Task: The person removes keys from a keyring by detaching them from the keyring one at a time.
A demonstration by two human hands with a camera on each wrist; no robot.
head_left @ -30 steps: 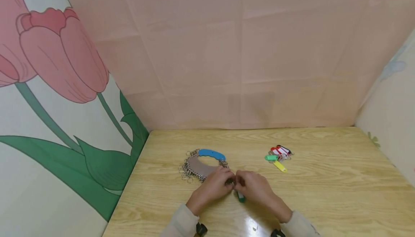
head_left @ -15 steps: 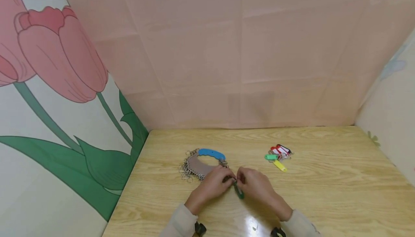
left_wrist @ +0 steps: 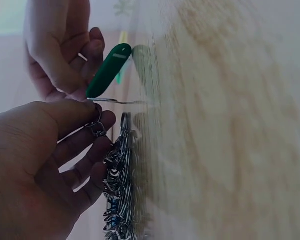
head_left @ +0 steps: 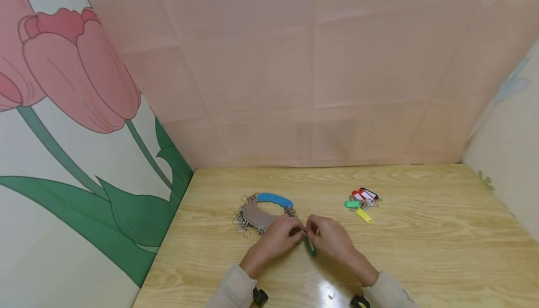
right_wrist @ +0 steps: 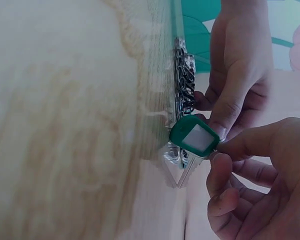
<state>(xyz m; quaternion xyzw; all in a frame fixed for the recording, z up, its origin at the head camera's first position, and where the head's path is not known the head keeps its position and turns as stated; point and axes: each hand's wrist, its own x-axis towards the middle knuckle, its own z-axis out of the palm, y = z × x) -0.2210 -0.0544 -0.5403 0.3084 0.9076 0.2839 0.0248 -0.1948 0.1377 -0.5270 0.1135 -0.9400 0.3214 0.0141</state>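
Both hands meet in front of a crescent-shaped key holder with a brown plate (head_left: 262, 216) and metal rings (head_left: 244, 221) along its edge. My left hand (left_wrist: 45, 155) pinches a small metal ring (left_wrist: 97, 128) between thumb and forefinger. Opposite it, my right hand (right_wrist: 262, 175) pinches the end of a green key tag (right_wrist: 194, 136) with a white label. A silver key (right_wrist: 190, 169) hangs by the tag in the right wrist view. The fingertips hide how tag, key and ring join. The left hand (head_left: 275, 238) covers the holder's near right part in the head view.
A blue grip (head_left: 275, 200) forms the holder's far side. Several tags lie at the right, among them a green tag (head_left: 353, 204), a yellow tag (head_left: 364, 216) and a red one (head_left: 358, 194). The wooden table (head_left: 442, 233) meets a pink-covered wall behind.
The green tag and both hands' fingertips have shifted slightly away from me. The tag has turned a little between the fingers. The holder and the loose tags stay in place.
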